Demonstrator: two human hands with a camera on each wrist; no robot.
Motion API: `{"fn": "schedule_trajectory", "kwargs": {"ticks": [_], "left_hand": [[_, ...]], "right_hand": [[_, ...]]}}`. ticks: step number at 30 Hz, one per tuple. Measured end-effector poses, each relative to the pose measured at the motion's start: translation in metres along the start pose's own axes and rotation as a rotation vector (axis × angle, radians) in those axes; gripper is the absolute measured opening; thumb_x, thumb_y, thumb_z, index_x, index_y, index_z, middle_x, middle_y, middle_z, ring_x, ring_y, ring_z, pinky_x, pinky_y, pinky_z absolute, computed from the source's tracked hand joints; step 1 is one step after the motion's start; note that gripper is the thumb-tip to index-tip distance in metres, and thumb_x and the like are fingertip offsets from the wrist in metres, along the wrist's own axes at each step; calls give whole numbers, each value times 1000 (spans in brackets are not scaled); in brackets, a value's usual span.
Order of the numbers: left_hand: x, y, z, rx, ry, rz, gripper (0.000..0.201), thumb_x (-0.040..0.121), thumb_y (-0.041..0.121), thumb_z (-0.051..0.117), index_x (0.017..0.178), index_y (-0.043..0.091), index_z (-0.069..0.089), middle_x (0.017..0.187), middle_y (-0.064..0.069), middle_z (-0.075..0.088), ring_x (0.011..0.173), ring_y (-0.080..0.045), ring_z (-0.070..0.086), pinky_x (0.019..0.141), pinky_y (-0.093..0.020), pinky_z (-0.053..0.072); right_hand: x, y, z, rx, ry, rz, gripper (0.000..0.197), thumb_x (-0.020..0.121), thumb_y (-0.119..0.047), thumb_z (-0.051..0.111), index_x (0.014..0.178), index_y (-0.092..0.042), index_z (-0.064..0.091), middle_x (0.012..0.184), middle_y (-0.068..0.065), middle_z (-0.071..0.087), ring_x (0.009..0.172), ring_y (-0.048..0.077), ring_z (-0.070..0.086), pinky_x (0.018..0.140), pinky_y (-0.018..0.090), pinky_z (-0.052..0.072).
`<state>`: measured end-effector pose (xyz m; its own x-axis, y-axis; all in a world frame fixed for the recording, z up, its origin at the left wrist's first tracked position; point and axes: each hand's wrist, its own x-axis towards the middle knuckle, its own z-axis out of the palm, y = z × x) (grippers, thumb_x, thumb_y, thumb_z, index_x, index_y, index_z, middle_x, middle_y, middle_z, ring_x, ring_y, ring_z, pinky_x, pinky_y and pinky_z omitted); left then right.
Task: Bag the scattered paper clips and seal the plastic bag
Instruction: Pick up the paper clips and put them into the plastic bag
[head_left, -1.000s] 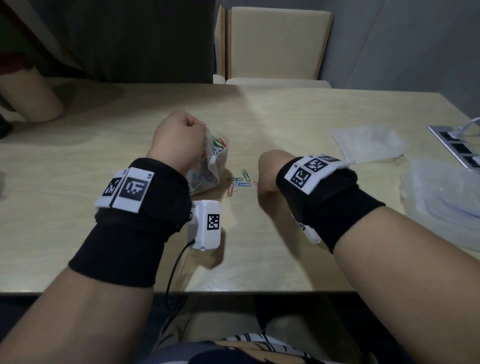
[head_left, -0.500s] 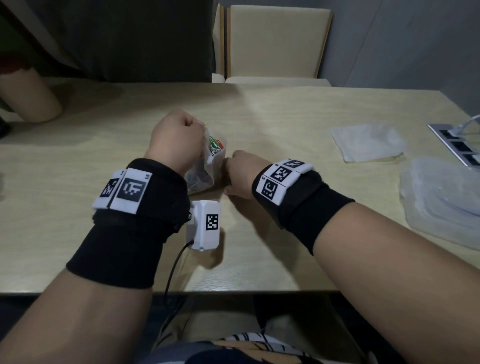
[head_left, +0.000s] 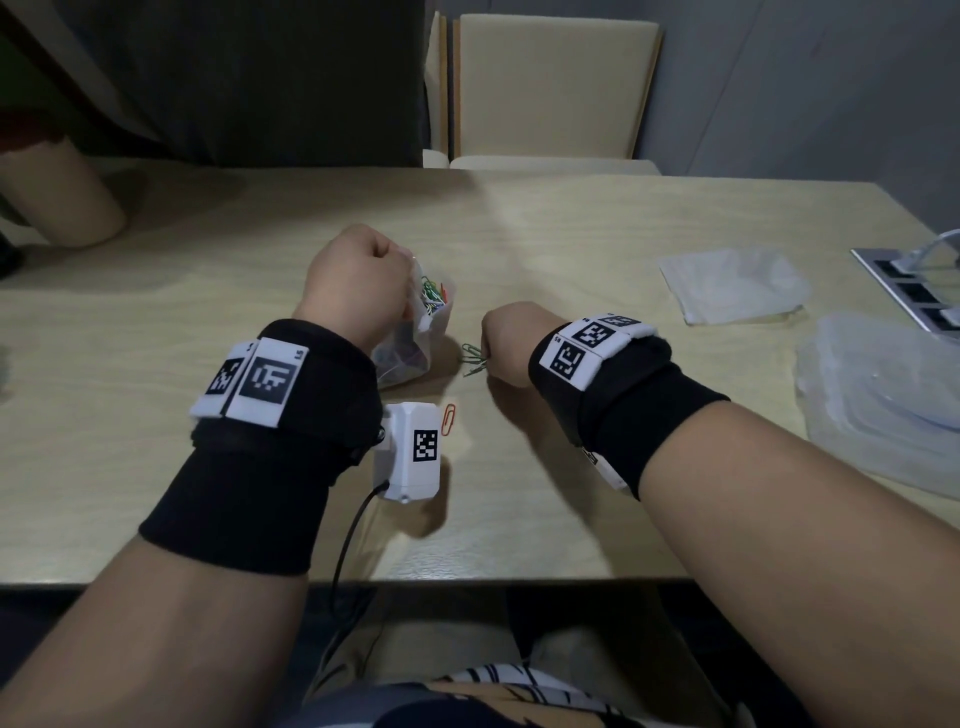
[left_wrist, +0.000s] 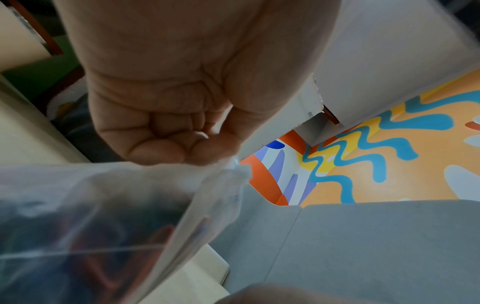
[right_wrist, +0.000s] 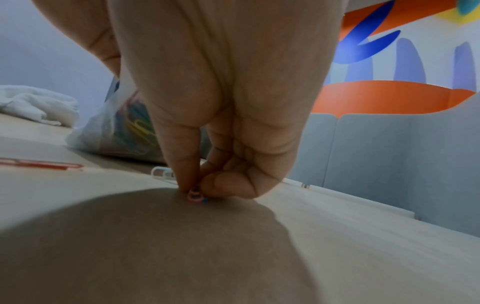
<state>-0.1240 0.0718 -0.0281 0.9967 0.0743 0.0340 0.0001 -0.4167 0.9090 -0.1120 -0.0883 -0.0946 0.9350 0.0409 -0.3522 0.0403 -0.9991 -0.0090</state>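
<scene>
My left hand (head_left: 363, 283) is curled round the top edge of a small clear plastic bag (head_left: 415, 343) and holds it upright on the table, mouth up. Several coloured paper clips lie inside the bag. In the left wrist view, the left hand (left_wrist: 187, 148) pinches the bag's rim (left_wrist: 223, 174). Just right of the bag, my right hand (head_left: 491, 358) pinches a few green paper clips (head_left: 471, 359) at the table top. In the right wrist view, the fingertips (right_wrist: 182, 181) press small clips (right_wrist: 194, 195) against the wood. One orange clip (head_left: 449, 418) lies loose nearer me.
Flat clear bags (head_left: 732, 283) and a clear plastic lid (head_left: 883, 415) lie at the right, and a socket panel (head_left: 924, 291) sits at the far right edge. A beige cylinder (head_left: 57, 202) stands far left. A chair (head_left: 550, 88) is behind the table.
My right hand went from the loose clips to the bag mouth, then came back right and now pinches green clips. The orange clip lies closer to me. The left hand stayed.
</scene>
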Motion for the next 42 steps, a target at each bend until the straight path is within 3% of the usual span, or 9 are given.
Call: {"fn": "schedule_trajectory", "kwargs": {"ticks": [3, 6, 10, 17, 24, 31, 34, 39, 42], "left_hand": [[0, -1, 0, 10, -3, 4, 18, 92, 23, 49, 75, 24, 56, 72, -1, 58, 74, -28, 57, 70, -40, 49], [0, -1, 1, 15, -9, 11, 19, 93, 21, 48, 75, 23, 56, 72, -2, 58, 69, -24, 56, 67, -37, 46], [0, -1, 0, 17, -3, 12, 19, 94, 21, 48, 76, 23, 55, 72, -2, 59, 64, -21, 56, 65, -35, 45], [0, 3, 0, 26, -6, 10, 19, 95, 18, 47, 78, 21, 56, 69, -2, 60, 57, -16, 56, 60, -31, 44], [-1, 5, -1, 26, -18, 9, 19, 95, 16, 47, 78, 18, 54, 62, -4, 58, 50, -19, 55, 50, -27, 40], [-1, 7, -2, 40, -44, -7, 19, 95, 14, 47, 77, 19, 53, 66, -6, 58, 57, -21, 56, 51, -29, 41], [0, 6, -2, 14, -29, -6, 21, 94, 15, 46, 75, 20, 53, 65, -4, 59, 57, -21, 56, 59, -32, 44], [2, 3, -5, 1, 12, 6, 23, 93, 18, 45, 73, 23, 55, 71, 0, 61, 61, -21, 58, 66, -35, 45], [2, 2, -5, 21, 13, 9, 23, 94, 19, 45, 74, 23, 55, 71, 0, 59, 61, -19, 57, 65, -35, 46]], "right_hand": [[16, 12, 17, -26, -33, -8, 23, 90, -18, 43, 83, -31, 61, 82, 3, 60, 83, 31, 54, 78, 38, 44], [19, 14, 12, 40, -29, -9, 31, 84, -25, 45, 55, -29, 34, 58, 0, 34, 72, 31, 44, 70, 40, 43], [-43, -1, -41, 412, 208, -8, 18, 87, -11, 53, 81, -11, 70, 81, 7, 68, 78, 27, 62, 70, 30, 49], [-70, -12, -84, 1003, 331, -33, 12, 85, -6, 59, 77, -11, 66, 80, 8, 70, 73, 20, 67, 77, 39, 61], [-68, -30, -96, 405, 422, -151, 12, 86, -13, 63, 93, -19, 70, 100, -3, 68, 95, 16, 63, 78, 24, 49], [-64, -32, -91, 888, 341, -142, 20, 86, -2, 57, 90, -22, 57, 90, 5, 72, 79, 20, 72, 77, 39, 61], [-59, -22, -84, 822, 428, -58, 20, 88, -4, 49, 88, -21, 58, 97, 7, 69, 90, 24, 68, 83, 42, 58], [-54, -16, -53, 109, 13, 27, 33, 98, -17, 46, 127, -8, 58, 127, 14, 59, 113, 32, 59, 97, 37, 48], [-57, -22, -38, 25, -20, -33, 39, 98, -30, 46, 131, -11, 52, 132, 15, 46, 115, 36, 53, 89, 36, 43]]}}
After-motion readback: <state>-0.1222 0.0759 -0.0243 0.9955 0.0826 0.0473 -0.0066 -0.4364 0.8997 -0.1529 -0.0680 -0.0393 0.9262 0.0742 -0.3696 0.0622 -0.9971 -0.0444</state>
